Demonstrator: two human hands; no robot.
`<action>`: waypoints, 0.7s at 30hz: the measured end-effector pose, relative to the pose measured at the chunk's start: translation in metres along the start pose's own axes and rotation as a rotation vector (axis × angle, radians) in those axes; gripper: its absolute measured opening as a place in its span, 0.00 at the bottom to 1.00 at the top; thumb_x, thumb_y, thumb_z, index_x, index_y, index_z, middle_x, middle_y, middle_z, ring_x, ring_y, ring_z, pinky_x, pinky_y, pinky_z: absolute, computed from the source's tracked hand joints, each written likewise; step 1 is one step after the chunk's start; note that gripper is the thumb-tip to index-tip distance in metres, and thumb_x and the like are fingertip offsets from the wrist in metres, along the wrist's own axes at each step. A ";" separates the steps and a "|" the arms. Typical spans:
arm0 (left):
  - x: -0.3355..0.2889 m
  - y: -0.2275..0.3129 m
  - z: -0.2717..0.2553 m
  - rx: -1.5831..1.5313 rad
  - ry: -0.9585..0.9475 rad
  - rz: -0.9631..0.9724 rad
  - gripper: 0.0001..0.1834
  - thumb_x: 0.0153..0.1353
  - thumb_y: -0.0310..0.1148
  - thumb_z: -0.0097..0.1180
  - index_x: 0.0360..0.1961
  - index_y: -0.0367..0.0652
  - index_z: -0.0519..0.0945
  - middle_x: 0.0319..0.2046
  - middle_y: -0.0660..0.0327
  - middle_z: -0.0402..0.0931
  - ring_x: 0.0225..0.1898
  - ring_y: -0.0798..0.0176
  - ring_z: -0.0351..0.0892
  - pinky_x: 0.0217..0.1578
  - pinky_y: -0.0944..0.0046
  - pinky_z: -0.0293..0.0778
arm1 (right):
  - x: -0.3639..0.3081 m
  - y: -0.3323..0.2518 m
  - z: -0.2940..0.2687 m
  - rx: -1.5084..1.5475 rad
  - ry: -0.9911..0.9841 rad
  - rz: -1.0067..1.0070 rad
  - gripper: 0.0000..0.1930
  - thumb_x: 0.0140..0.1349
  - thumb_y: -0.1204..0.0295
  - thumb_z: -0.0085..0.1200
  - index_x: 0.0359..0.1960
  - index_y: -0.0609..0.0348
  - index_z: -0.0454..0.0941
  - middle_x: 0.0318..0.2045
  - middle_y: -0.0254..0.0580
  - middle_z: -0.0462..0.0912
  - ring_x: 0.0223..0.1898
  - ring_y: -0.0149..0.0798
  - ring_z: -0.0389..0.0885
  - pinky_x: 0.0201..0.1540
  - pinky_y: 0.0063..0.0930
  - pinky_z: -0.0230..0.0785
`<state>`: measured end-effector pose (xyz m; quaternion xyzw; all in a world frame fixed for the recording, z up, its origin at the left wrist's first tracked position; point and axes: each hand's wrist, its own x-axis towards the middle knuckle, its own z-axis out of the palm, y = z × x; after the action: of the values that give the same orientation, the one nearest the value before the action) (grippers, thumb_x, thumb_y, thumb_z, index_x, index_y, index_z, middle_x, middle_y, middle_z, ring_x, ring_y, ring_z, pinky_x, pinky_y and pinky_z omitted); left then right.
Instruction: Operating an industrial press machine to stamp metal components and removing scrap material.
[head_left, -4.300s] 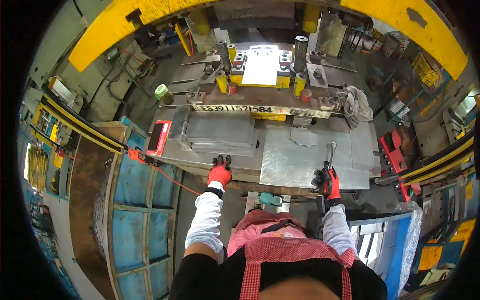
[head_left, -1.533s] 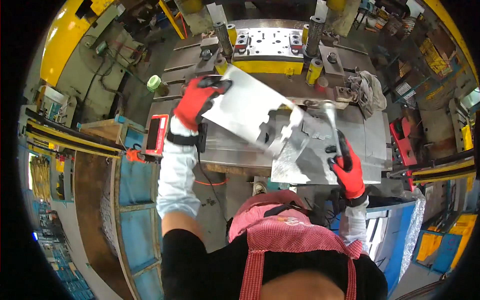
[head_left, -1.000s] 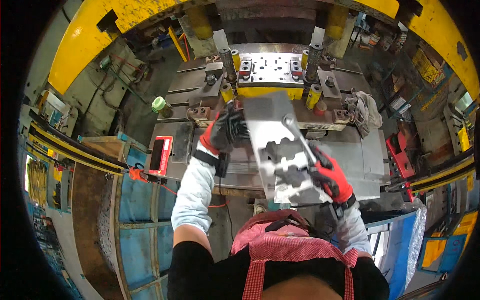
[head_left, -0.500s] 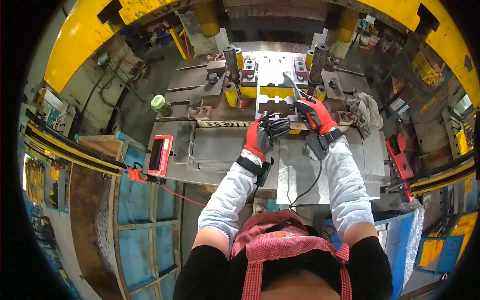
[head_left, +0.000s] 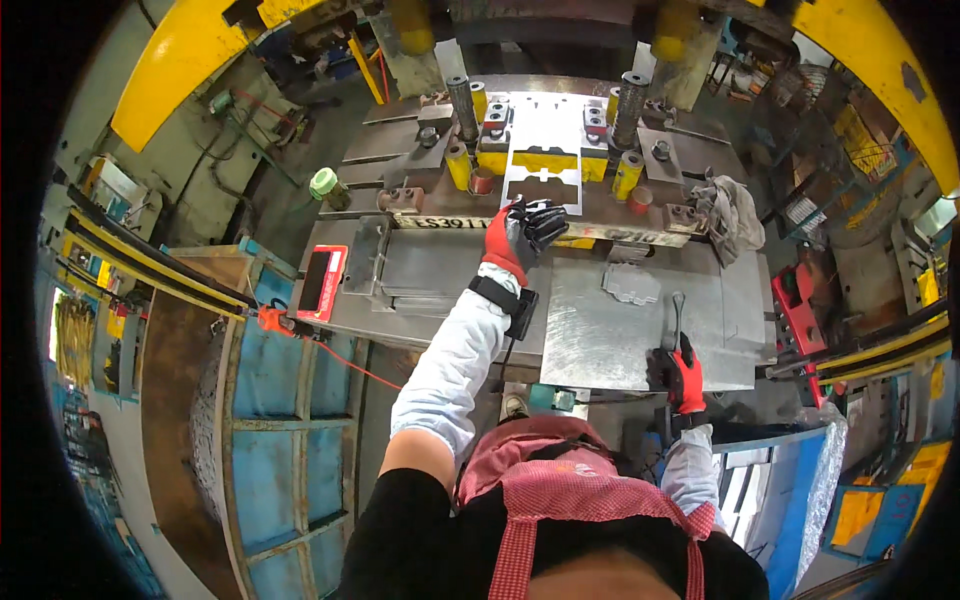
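My left hand [head_left: 525, 238], in a red and black glove, is at the front of the die. Its fingers stretch to the right, just beside the near end of a pale cut-out metal sheet [head_left: 545, 190]; I cannot tell whether they touch it. The sheet lies between the guide posts. Over the near edge of the flat metal plate [head_left: 590, 350], my right hand [head_left: 682, 380] is closed around a slim metal hand tool [head_left: 679, 312] with a looped end pointing away from me. A small jagged-edged metal piece [head_left: 630, 284] rests farther back on that plate.
Dark guide posts [head_left: 628, 115] and yellow cylinders [head_left: 627, 175] rise around the die. Stacked metal sheets [head_left: 430, 265] and a red-framed box [head_left: 324, 283] are at left, with a green-capped bottle [head_left: 325, 184] behind. A grey rag [head_left: 732, 215] hangs at right.
My right hand has drawn back from the die toward me with the tool, down to the plate's near edge. My left hand stays by the die front. The view has shifted slightly.
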<state>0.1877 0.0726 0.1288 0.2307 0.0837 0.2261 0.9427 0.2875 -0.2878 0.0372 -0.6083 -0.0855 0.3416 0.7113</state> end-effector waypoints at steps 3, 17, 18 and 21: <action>-0.001 -0.002 0.008 0.040 0.036 0.060 0.25 0.62 0.43 0.36 0.45 0.30 0.71 0.38 0.47 0.76 0.42 0.51 0.76 0.46 0.53 0.72 | 0.013 0.021 -0.024 0.273 -0.103 0.117 0.29 0.56 0.73 0.50 0.60 0.52 0.56 0.23 0.38 0.74 0.16 0.31 0.70 0.18 0.26 0.67; -0.002 -0.001 0.020 0.114 0.242 0.072 0.24 0.63 0.42 0.35 0.44 0.28 0.70 0.38 0.44 0.75 0.41 0.47 0.76 0.46 0.52 0.72 | 0.004 0.025 -0.031 0.285 -0.029 0.076 0.25 0.59 0.71 0.47 0.59 0.49 0.57 0.28 0.41 0.75 0.20 0.37 0.74 0.21 0.31 0.71; -0.002 -0.001 0.020 0.113 0.243 0.063 0.24 0.63 0.42 0.35 0.43 0.28 0.70 0.38 0.44 0.75 0.41 0.47 0.76 0.46 0.52 0.72 | 0.003 0.022 -0.029 0.291 -0.029 0.074 0.27 0.58 0.71 0.49 0.60 0.49 0.55 0.28 0.40 0.75 0.19 0.37 0.74 0.21 0.31 0.71; -0.005 -0.007 0.029 0.185 0.279 0.157 0.23 0.63 0.42 0.35 0.43 0.29 0.70 0.38 0.44 0.75 0.41 0.47 0.76 0.45 0.51 0.72 | 0.006 0.025 -0.035 0.274 -0.052 0.096 0.27 0.57 0.71 0.49 0.59 0.49 0.57 0.27 0.39 0.75 0.19 0.37 0.74 0.21 0.31 0.71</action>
<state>0.1935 0.0533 0.1518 0.2889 0.2157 0.3202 0.8761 0.3013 -0.3115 0.0041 -0.4999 -0.0272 0.3995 0.7680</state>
